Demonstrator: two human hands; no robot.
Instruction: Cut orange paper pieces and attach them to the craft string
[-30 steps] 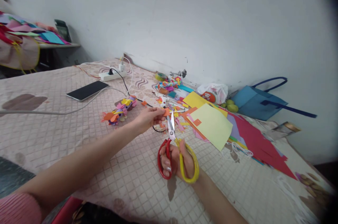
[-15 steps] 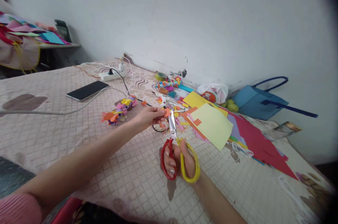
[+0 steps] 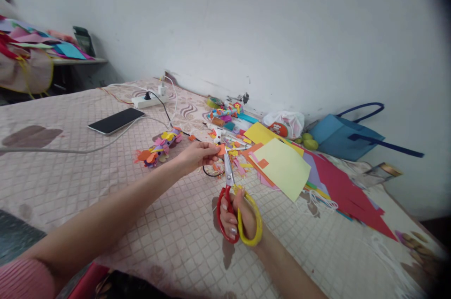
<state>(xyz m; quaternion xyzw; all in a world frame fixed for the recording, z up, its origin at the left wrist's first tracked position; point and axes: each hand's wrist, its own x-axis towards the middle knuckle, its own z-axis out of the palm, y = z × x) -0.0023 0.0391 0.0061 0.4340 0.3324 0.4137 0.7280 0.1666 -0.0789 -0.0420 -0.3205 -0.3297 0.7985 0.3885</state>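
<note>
Between thumb and fingers, my left hand (image 3: 199,157) pinches a small piece of orange paper (image 3: 221,149). My right hand (image 3: 237,217) grips scissors (image 3: 229,178) with one red and one yellow handle. Their blades are nearly together, tips pointing away from me and touching or right beside the orange paper's edge. Left of my left hand lies a purple stick-like craft (image 3: 161,148) covered in orange, yellow and pink paper flowers. Just beyond the blades are a white glue gun (image 3: 217,136) and many small paper scraps (image 3: 240,167).
Paper sheets, the top one pale yellow (image 3: 283,167), lie right of the scissors, with red paper (image 3: 347,191) farther right. A blue bag (image 3: 347,135) rests by the wall. Leftward are a tablet or phone (image 3: 117,121), a power strip (image 3: 150,100) and trailing cables.
The scissor blades have gone from spread to nearly closed at the orange paper, and the handles have come closer together. My left hand stays almost in place.
</note>
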